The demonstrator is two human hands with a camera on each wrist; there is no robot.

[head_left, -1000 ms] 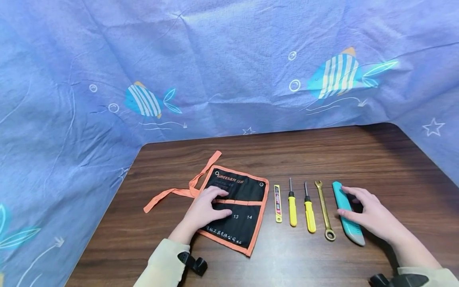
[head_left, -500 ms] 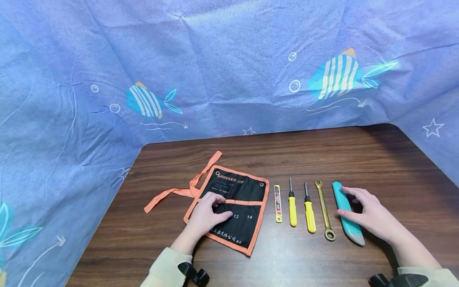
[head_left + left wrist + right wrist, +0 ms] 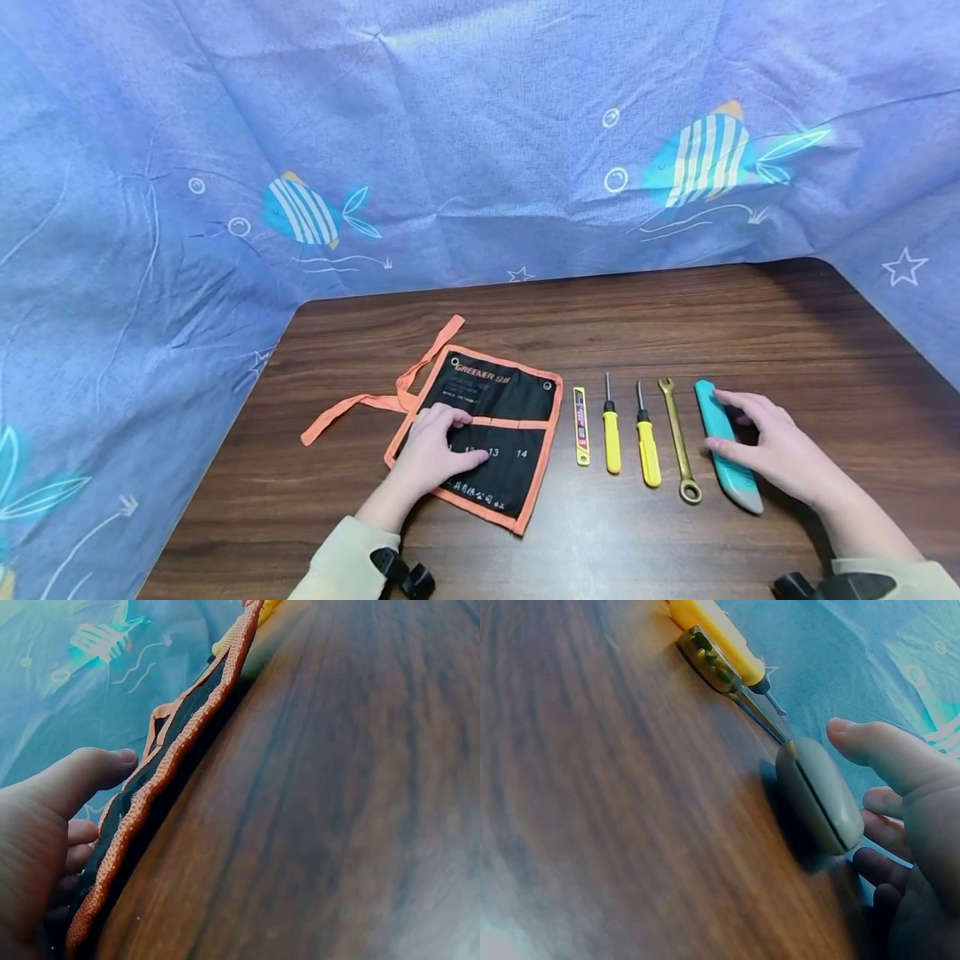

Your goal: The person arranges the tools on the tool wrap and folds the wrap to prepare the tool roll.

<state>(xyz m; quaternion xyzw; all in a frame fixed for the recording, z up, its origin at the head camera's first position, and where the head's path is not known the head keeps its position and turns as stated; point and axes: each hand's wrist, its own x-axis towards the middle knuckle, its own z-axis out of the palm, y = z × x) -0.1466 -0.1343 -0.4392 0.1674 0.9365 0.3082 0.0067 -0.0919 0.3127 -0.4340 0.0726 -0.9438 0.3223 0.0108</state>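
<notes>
A black tool pouch (image 3: 517, 400) with orange edging and printed numbers lies flat, its orange ties spread to the left. My left hand (image 3: 435, 446) rests over the pouch's left half, fingers loosely bent and thumb pointing right; it covers some of the print. In the left wrist view the thumb (image 3: 94, 769) stands over the pouch's edge (image 3: 161, 776). At the right, my right hand (image 3: 765, 437) is at a long teal tool with a grey end (image 3: 722, 429), fingers relaxed. The right wrist view has that grey end (image 3: 821, 795) just beside the fingers, with the thumb raised apart from it.
Between the hands, in a row on the brown wooden table (image 3: 600, 325), lie a narrow yellow-ended packet (image 3: 581, 427), two yellow-handled screwdrivers (image 3: 612, 437) and a brass-coloured combination wrench (image 3: 680, 442). A blue fish-print cloth (image 3: 480, 167) hangs behind the table.
My left hand has shifted slightly down and right on the pouch and its fingers have drawn in, uncovering more print. The right hand and the tools have stayed put.
</notes>
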